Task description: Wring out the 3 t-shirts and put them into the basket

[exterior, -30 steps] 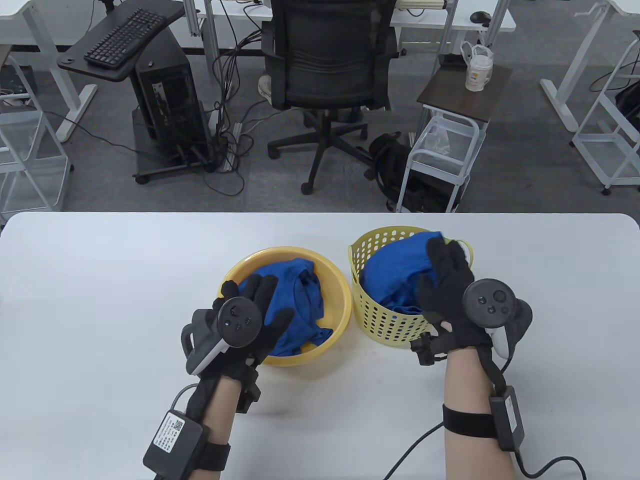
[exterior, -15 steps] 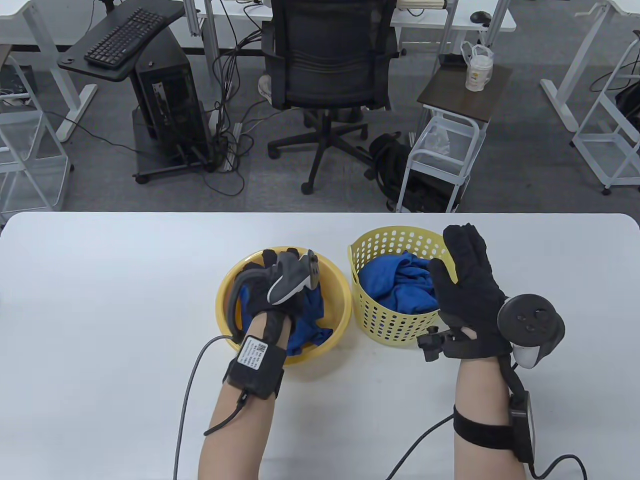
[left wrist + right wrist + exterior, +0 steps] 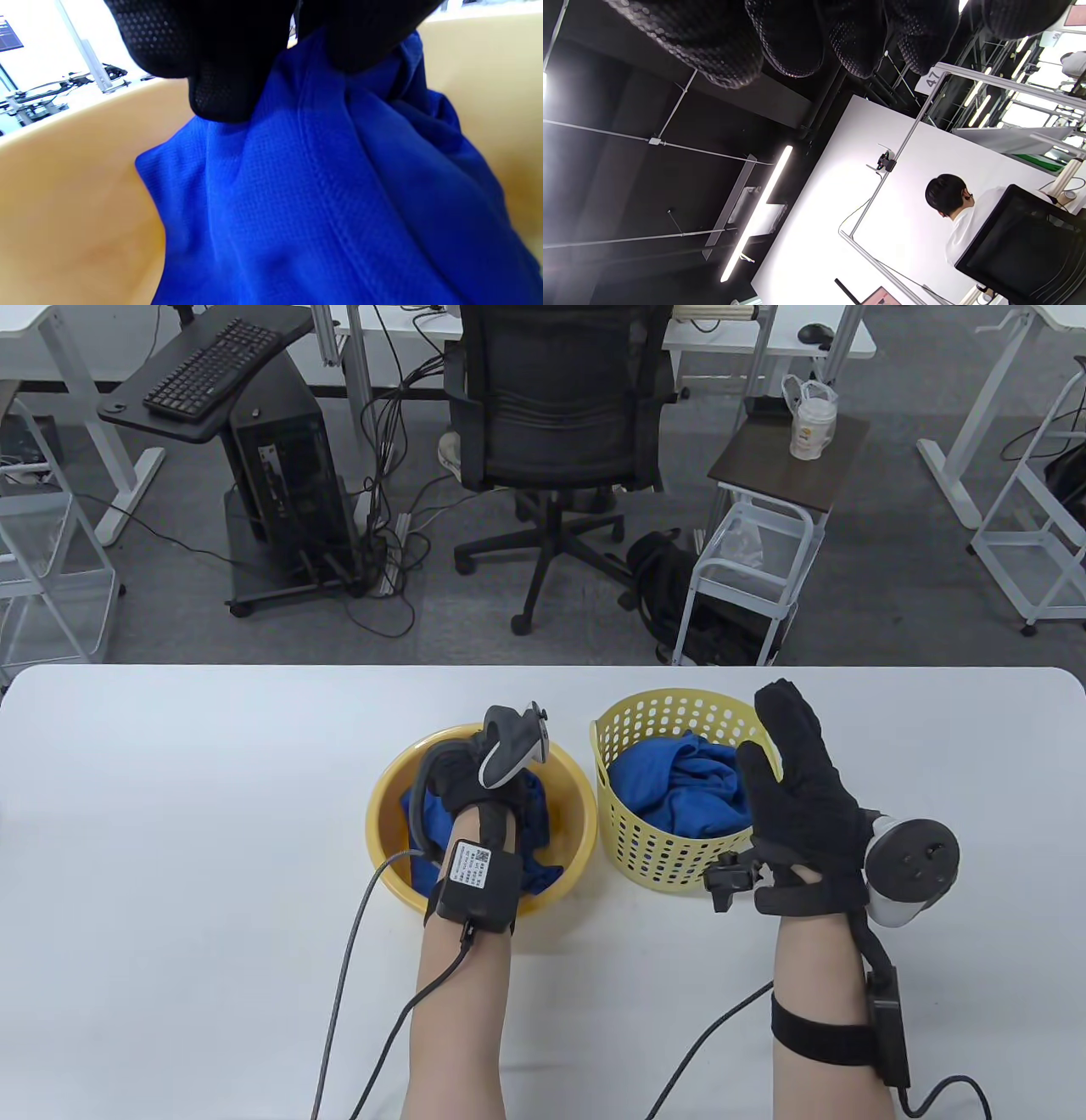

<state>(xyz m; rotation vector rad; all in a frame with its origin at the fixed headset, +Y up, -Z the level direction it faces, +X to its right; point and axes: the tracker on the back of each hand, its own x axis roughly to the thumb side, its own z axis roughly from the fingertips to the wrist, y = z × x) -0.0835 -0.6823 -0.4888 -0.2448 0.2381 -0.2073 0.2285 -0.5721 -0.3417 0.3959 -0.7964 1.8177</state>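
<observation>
Fabric first: your left hand (image 3: pixel 462 776) is down inside the yellow bowl (image 3: pixel 390 806), and the left wrist view shows its fingers (image 3: pixel 220 84) pinching a bunched fold of the blue t-shirt (image 3: pixel 322 203) that lies in there (the bowl's tan wall curves round behind the cloth). From the table view that same shirt spills out on both sides of your wrist, with one end reaching toward the bowl's near right rim.

Your right hand (image 3: pixel 802 806) is raised beside the yellow basket (image 3: pixel 653 848), at its right edge, with the fingers straight and together and the thumb spread toward the basket; it holds nothing. The right wrist view looks up at ceiling lights and a seated person, with only the gloved fingertips (image 3: pixel 793 42) along the top edge.

Inside the basket there is a crumpled heap of blue cloth (image 3: pixel 679 789). How many shirts make it up cannot be told from here.

Bowl and basket stand side by side on the white counter (image 3: pixel 170 814), almost touching, the bowl on your left. Cables run from both forearm packs off the counter's near edge. Beyond the counter stands a black office chair (image 3: pixel 556 415).
</observation>
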